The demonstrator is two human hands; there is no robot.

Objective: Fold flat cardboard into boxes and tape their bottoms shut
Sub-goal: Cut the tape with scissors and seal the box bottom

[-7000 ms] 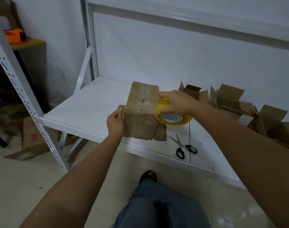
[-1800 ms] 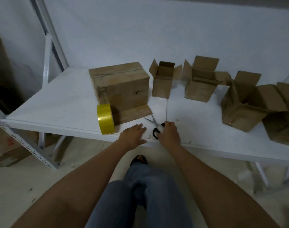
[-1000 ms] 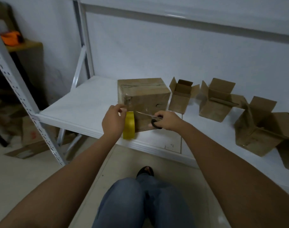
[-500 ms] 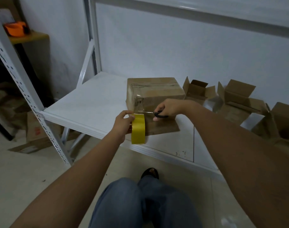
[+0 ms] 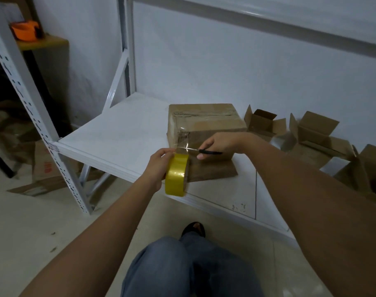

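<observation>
Your left hand [image 5: 159, 166] gripped the yellow tape roll [image 5: 176, 174] just in front of the cardboard box [image 5: 204, 123], which sat on the white shelf [image 5: 122, 133] with its taped side up. Your right hand [image 5: 219, 144] gripped the scissors [image 5: 201, 150] against the box's near face, their blades at the clear tape strip [image 5: 181, 142] stretched from roll to box. Right of the box stood open small boxes [image 5: 311, 133].
</observation>
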